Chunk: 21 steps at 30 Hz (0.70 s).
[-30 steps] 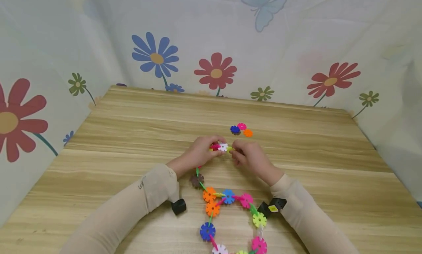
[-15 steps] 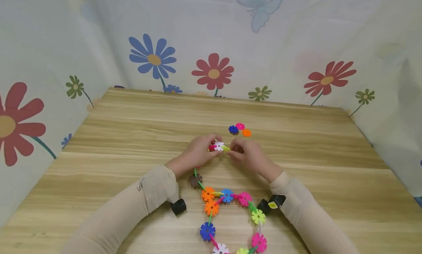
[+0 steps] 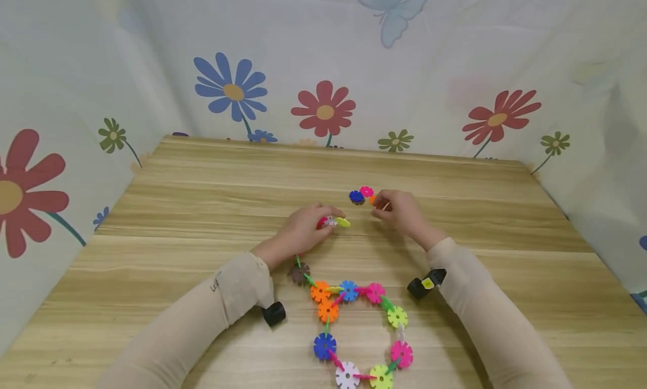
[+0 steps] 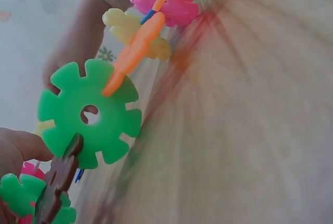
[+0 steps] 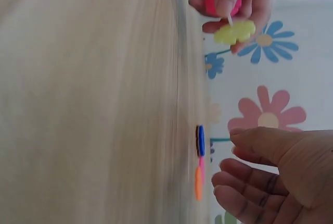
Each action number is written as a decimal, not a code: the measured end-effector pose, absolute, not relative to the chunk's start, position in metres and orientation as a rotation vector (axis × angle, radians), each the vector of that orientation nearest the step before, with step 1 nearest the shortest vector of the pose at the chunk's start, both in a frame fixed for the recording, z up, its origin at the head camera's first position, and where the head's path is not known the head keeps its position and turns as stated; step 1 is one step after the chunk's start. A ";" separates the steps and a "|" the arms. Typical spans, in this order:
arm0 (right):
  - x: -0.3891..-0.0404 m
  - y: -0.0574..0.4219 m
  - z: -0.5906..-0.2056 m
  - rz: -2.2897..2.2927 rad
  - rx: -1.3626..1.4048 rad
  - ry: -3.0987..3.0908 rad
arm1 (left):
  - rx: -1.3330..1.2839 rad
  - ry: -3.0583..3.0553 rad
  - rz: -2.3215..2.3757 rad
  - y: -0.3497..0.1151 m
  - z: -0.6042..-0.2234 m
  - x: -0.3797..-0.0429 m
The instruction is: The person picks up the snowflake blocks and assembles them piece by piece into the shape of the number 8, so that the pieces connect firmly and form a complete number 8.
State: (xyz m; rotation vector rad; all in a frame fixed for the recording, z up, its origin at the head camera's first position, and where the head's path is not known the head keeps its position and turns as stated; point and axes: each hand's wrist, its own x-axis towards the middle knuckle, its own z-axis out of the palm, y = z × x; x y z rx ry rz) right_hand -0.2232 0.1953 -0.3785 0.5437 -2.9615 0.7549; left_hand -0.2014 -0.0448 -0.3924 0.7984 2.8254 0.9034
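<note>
My left hand [image 3: 302, 229] pinches the far end of a chain of plastic snowflake discs. A white disc [image 3: 331, 221] shows at its fingertips and a yellow disc [image 3: 343, 222] sticks out to the right. The right wrist view also shows a pink disc [image 5: 210, 2] under that thumb. Beside the loose discs hovers my right hand [image 3: 404, 214], its thumb and fingers apart with nothing between them. Its fingers partly cover an orange disc [image 3: 372, 200]. A blue disc [image 3: 356, 196] and a pink loose disc [image 3: 366, 191] lie just left of it.
Nearer me, more linked discs form a closed ring on the wooden table [image 3: 202, 209], with a blue ring disc [image 3: 324, 346] at its left. A brown disc [image 3: 300, 273] joins the ring to the held end. A flowered cloth [image 3: 283, 35] hangs behind.
My right hand has let go of the yellow disc and moved right and away to the loose discs. The left hand keeps its grip on the chain. The ring sits slightly higher in view.
</note>
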 end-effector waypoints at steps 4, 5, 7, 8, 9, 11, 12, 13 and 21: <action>-0.234 0.201 -0.377 0.702 0.444 -3.005 | 0.823 2.828 0.918 -0.046 -0.393 -0.201; -0.236 0.201 -0.377 0.693 0.418 -3.021 | 0.830 2.828 0.923 -0.046 -0.393 -0.202; -0.241 0.202 -0.376 0.674 0.376 -3.050 | 0.838 2.829 0.928 -0.047 -0.394 -0.202; -0.243 0.202 -0.376 0.665 0.357 -3.068 | 0.840 2.829 0.930 -0.047 -0.394 -0.202; -0.245 0.202 -0.377 0.656 0.340 -3.087 | 0.840 2.831 0.930 -0.047 -0.394 -0.203; -0.250 0.203 -0.378 0.650 0.318 -3.117 | 0.835 2.833 0.938 -0.047 -0.395 -0.203; -0.253 0.203 -0.379 0.655 0.307 -3.130 | 0.832 2.832 0.944 -0.047 -0.394 -0.203; -0.255 0.203 -0.380 0.660 0.300 -3.141 | 0.829 2.829 0.950 -0.047 -0.394 -0.203; -0.264 0.201 -0.388 0.752 0.256 -3.155 | 0.817 2.834 0.999 -0.048 -0.396 -0.204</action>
